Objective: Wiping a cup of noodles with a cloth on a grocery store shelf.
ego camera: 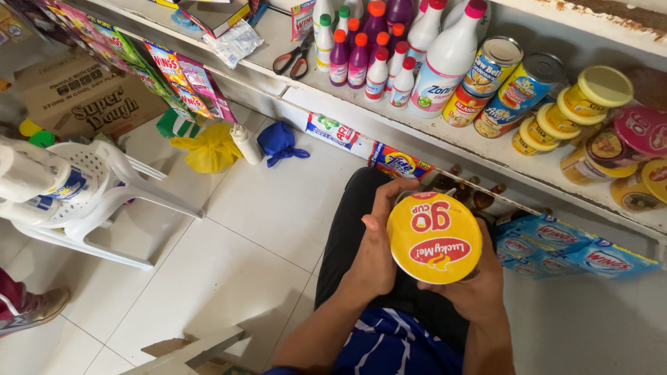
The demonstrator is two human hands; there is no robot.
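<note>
cup held between both hands, lid toward the camera, lower centre-right of the frame.

the cup (433,237), a round yellow-lidded noodle cup, sits lower centre-right with its foil lid facing up at the lens, so its long axis runs away from the camera, down toward the lap. the left hand (377,243) lies against its left side, fingers pressed together along the wall and reaching up past the rim. the right hand (479,281) cups it from below and right, fingers wrapped under and mostly hidden by the lid. both hands touch the cup; neither is nearer. just above it a shelf (389,121) crosses the frame, bearing bottles (379,52) at upper centre and cans (517,87) at upper right. a white chair (97,187) stands well apart at the left.
</note>
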